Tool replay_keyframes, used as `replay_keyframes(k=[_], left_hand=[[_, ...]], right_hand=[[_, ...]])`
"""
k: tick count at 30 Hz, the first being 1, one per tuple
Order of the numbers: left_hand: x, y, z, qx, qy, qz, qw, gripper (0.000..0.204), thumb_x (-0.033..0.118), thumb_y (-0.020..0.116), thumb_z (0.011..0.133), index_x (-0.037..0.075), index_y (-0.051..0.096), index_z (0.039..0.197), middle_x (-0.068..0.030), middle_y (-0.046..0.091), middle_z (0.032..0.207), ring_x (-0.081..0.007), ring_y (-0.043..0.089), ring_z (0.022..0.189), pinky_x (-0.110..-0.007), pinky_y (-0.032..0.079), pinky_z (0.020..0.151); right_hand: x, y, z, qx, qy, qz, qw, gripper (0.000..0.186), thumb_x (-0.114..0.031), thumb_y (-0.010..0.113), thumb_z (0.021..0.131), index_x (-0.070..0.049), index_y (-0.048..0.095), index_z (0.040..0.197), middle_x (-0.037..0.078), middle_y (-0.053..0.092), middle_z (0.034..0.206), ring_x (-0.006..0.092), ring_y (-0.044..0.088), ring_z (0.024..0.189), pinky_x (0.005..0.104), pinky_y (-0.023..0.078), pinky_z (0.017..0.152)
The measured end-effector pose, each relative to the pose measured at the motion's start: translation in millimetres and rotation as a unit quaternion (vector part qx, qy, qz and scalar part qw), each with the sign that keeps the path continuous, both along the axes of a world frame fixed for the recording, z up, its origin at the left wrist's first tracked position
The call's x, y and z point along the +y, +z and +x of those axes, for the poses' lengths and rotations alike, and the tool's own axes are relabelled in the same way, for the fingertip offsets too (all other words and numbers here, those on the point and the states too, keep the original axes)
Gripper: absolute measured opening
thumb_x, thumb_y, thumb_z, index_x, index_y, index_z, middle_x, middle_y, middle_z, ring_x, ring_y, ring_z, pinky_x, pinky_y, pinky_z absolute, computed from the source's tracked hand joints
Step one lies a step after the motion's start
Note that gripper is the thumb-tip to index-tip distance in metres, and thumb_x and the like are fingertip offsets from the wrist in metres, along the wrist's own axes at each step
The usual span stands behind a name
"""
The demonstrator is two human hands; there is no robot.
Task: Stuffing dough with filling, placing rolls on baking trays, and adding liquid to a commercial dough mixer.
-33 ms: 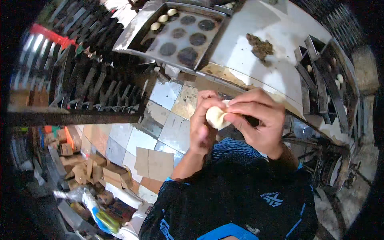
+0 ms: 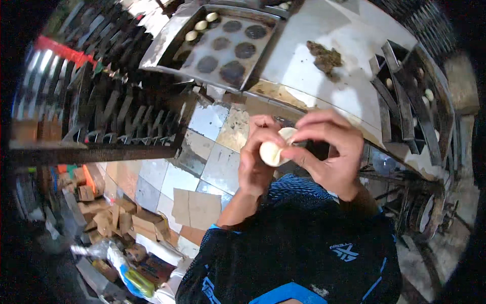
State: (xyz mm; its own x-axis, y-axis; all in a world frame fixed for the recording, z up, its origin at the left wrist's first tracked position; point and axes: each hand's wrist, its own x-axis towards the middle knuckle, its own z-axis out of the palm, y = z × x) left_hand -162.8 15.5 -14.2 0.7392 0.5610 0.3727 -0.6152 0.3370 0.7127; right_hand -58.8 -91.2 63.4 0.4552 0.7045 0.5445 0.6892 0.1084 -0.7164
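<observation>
My left hand point(image 2: 253, 162) is wrapped round a pale dough piece point(image 2: 271, 154), held low in front of the counter. My right hand point(image 2: 334, 152) pinches the dough's upper right side between thumb and fingers, where it is drawn out into folds. Beyond my hands stands a square metal tray point(image 2: 154, 64) with dark round patches and three pale dough balls point(image 2: 199, 25) along its upper left side. A dark, crumbly lump point(image 2: 324, 57) lies on the white counter point(image 2: 354, 91) right of the tray.
Metal bins point(image 2: 400, 101) holding several dough balls line the counter's right end. Stacked dark trays point(image 2: 111, 111) fill the left rack. Torn cardboard point(image 2: 116, 218) is piled at lower left on the tiled floor point(image 2: 212, 167), with a plastic bag point(image 2: 136, 281) nearby.
The dough's upper right part now shows more between my fingers, and my right fingers have shifted slightly. The tray and counter sit a little further left in view.
</observation>
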Motion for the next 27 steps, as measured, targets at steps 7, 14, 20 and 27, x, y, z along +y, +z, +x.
replay_keyframes(k=[7,14,20,27], left_hand=[[-78,15,128,-0.024,0.14,0.202,0.969,0.049,0.044,0.062,0.086,0.004,0.05,0.113,-0.0102,0.042,0.1,-0.0205,0.044,0.089,-0.034,0.041,0.077],[-217,55,277,-0.107,-0.153,0.14,0.972,0.123,0.041,0.093,0.047,0.006,0.022,0.141,-0.0062,0.039,0.108,-0.016,0.046,0.094,-0.041,0.05,0.081],[-262,49,358,-0.022,-0.102,0.315,0.943,0.037,0.024,0.082,0.071,0.004,0.052,0.065,-0.0067,0.054,0.063,-0.0205,0.055,0.063,-0.034,0.044,0.056],[-345,7,384,0.016,-0.202,0.276,0.94,0.021,0.019,0.073,0.074,0.005,0.058,0.069,-0.0061,0.053,0.061,-0.0195,0.053,0.053,-0.033,0.039,0.05]], right_hand=[[-104,-10,76,0.091,-0.038,0.063,0.993,0.03,0.001,0.072,0.07,0.0,0.065,0.099,0.015,0.065,0.1,0.024,0.066,0.08,0.0317,0.053,0.073],[-235,-16,191,-0.091,-0.117,0.21,0.966,0.014,-0.012,0.065,0.083,0.0,0.064,0.09,0.015,0.065,0.093,0.0222,0.066,0.081,0.0327,0.054,0.07],[-320,-9,242,0.05,-0.226,-0.023,0.973,0.018,-0.015,0.058,0.086,0.002,0.065,0.09,0.016,0.064,0.095,0.0263,0.062,0.091,0.0355,0.048,0.081],[-362,14,259,-0.239,-0.233,-0.11,0.936,0.034,-0.017,0.052,0.092,0.002,0.05,0.12,0.024,0.052,0.12,0.0366,0.055,0.105,0.0493,0.045,0.092]])
